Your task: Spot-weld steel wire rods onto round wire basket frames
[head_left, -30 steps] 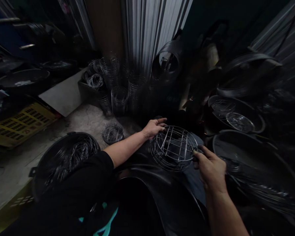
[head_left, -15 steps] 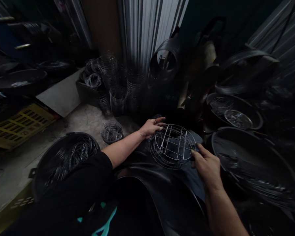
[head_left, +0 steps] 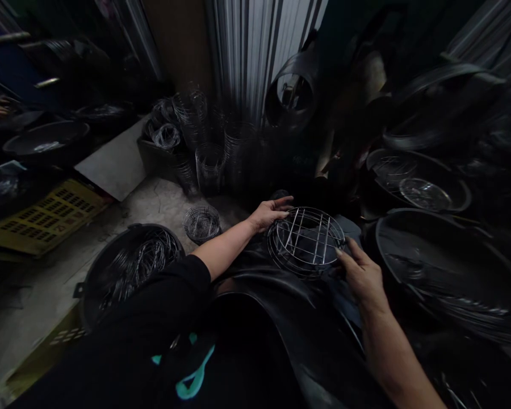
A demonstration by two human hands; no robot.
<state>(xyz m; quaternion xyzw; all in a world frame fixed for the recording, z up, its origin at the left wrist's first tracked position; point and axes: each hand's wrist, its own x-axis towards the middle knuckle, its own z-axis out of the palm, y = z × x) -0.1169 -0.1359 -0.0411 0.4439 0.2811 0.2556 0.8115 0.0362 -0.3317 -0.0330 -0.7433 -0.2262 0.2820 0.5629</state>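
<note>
Possible faults, left to right. Black sleeve (head_left: 170,301) lies close to the bundled wire pieces (head_left: 147,258) in the left tub (head_left: 94,267); a loose end could snag it. Round wire rack (head_left: 310,236) sits above the lap, over a glossy black covering (head_left: 276,287); its stacked-looking rings could slide out of line if left-side support is weak. At its right rim, a narrow pinch could let the rack tip or twist.

Pose, same order. Left hand (head_left: 264,217): arm reaches across to the rack's far-left rim, palm down, forefinger extended apart from thumb; cannot tell whether they bear on wire. Right hand (head_left: 364,275): forearm rises from lower right, wrist bent inward, thumb and forefinger clamped on the rim.
</note>
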